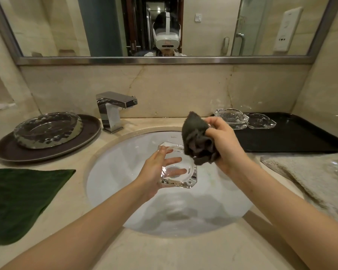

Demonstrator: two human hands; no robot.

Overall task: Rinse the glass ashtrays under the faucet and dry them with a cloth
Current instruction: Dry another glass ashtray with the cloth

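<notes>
My left hand [154, 172] holds a square clear glass ashtray [189, 178] over the white sink basin [113, 172], with its fingers spread beneath the glass. My right hand [226, 147] grips a bunched dark grey cloth [197, 141] just above the ashtray's right rim. The chrome faucet [113, 110] stands at the back left of the basin, and no water is seen running from it. Two more clear glass ashtrays [232, 117] [261, 121] sit at the back of a black tray [291, 137] on the right.
A large round glass dish [47, 129] rests on a dark round tray [90, 133] at the left. A dark green cloth [18, 199] lies on the counter front left. A light towel [310, 176] lies front right. A mirror [105, 26] hangs above.
</notes>
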